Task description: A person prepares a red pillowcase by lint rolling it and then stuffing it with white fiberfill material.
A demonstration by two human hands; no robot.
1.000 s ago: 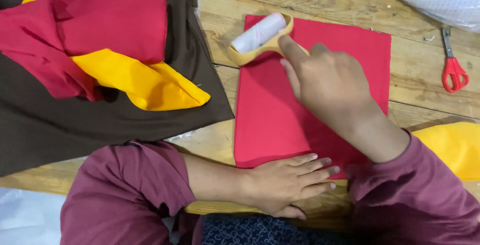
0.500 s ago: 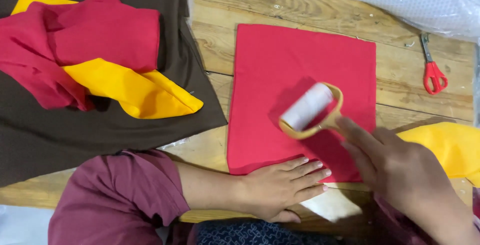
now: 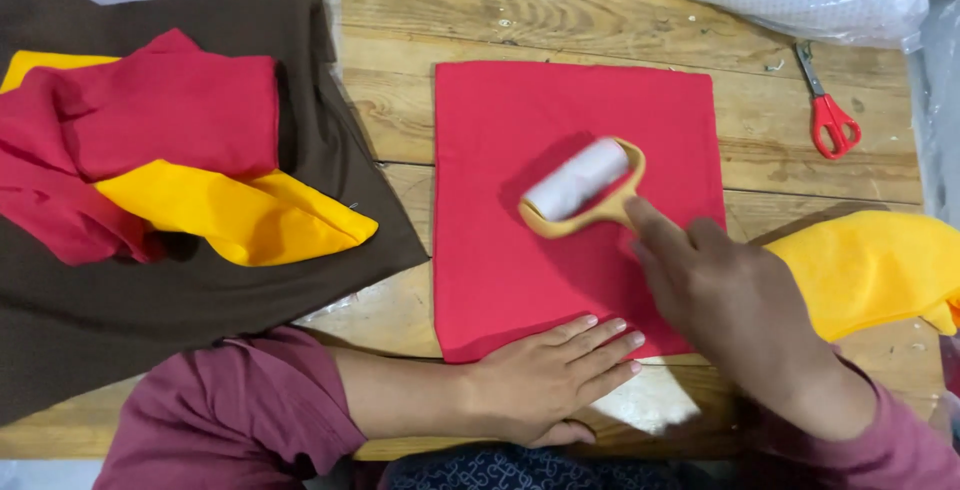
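**Head view: lint roller mid-stroke on the red cloth**

Head view looks straight down, and the right hand (image 3: 735, 295) is closed round the handle of a tan plastic lint roller with a white sticky drum (image 3: 580, 188), forefinger stretched along the stem. The drum sits on the flat red rectangular cloth (image 3: 500, 250), just beyond the right fingertips. Across from it the left hand (image 3: 545, 375) lies flat, fingers together and extended, pinning the cloth's near edge to the wooden plank desk (image 3: 400, 100).

By my reading this is the rolling step, with the drum about mid-cloth. The next stroke calls for steady downward pressure, a straight track, and the left palm holding firm so the fabric does not creep or wrinkle.

Left of the left hand sits a heap of red and yellow fabric pieces (image 3: 180, 170) on a dark brown cloth (image 3: 150, 320). Right of the right hand, a yellow cloth (image 3: 870, 270) runs off frame. Beyond it lie red-handled scissors (image 3: 826, 110).

The roller's handle is buried in the right palm, so its length is unknowable. Any lint on the drum is too fine to judge.
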